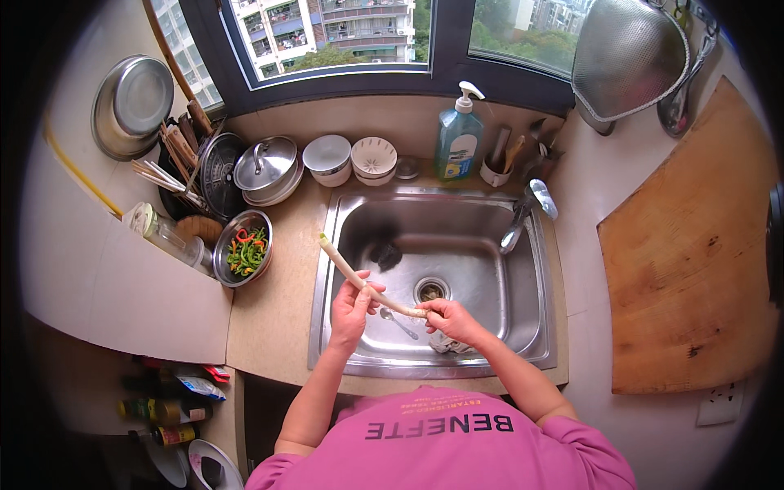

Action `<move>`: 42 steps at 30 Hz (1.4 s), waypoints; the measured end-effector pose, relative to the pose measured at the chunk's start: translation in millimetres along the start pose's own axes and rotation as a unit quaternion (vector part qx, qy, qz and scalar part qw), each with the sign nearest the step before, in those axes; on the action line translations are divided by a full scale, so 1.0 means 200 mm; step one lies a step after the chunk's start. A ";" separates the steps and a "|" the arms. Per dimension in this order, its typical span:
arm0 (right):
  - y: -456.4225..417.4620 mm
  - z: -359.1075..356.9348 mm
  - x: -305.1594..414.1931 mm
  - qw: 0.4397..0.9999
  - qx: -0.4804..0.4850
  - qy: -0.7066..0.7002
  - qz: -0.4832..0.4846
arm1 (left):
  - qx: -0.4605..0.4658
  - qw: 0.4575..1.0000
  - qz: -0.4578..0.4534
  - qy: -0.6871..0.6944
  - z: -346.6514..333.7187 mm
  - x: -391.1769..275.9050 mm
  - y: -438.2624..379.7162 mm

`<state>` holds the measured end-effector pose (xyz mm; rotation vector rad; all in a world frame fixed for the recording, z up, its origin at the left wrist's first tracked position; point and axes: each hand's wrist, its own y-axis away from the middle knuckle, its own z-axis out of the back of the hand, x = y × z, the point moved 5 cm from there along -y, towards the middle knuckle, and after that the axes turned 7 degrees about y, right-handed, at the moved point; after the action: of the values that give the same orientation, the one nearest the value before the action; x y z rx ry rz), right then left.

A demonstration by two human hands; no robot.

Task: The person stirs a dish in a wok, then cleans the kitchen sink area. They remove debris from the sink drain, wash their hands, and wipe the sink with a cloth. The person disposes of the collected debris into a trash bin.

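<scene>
Over the steel sink [465, 257] I hold a long white leek or large scallion stalk [343, 263], tilted with its pale green end up to the left. My left hand [354, 309] grips it around the middle, thumb across the stalk. At its lower right end, my right hand [450, 321] pinches the root tip between thumb and fingers. Beneath the hands, a metal spoon [399, 323] lies on the sink floor. A crumpled whitish cloth [449, 343] sits partly under my right forearm. Some debris shows in the drain [432, 289].
A dark scouring pad [387, 256] lies in the sink's back left. The faucet [520, 217] rises at the right. Left on the counter stands a metal bowl of sliced peppers [248, 248]. Bowls [327, 159], a lidded pot [266, 165] and a soap bottle [458, 144] line the back.
</scene>
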<state>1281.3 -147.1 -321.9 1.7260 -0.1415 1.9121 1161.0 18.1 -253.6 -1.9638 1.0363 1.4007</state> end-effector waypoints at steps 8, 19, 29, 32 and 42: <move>-0.05 0.00 0.01 0.993 0.065 -0.099 -0.026 | -0.021 0.999 -0.024 0.015 0.03 -0.02 0.02; -0.03 -0.04 -0.04 0.990 0.137 -0.004 -0.038 | 0.019 1.000 -0.011 -0.002 -0.01 0.00 0.00; -0.01 -0.03 -0.02 0.995 0.063 0.074 -0.004 | 0.000 1.000 -0.014 0.008 0.05 0.06 0.02; 0.01 -0.04 -0.06 0.996 0.086 0.032 0.005 | -0.006 1.000 -0.002 0.010 0.05 0.05 0.01; -0.10 -0.03 -0.16 0.950 -0.082 0.287 0.085 | 0.031 0.998 -0.050 -0.031 -0.02 0.14 0.05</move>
<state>1286.9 -138.0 -357.7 1.0207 -0.2258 2.3729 1160.2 1.8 -278.0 -1.8880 0.9305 1.3509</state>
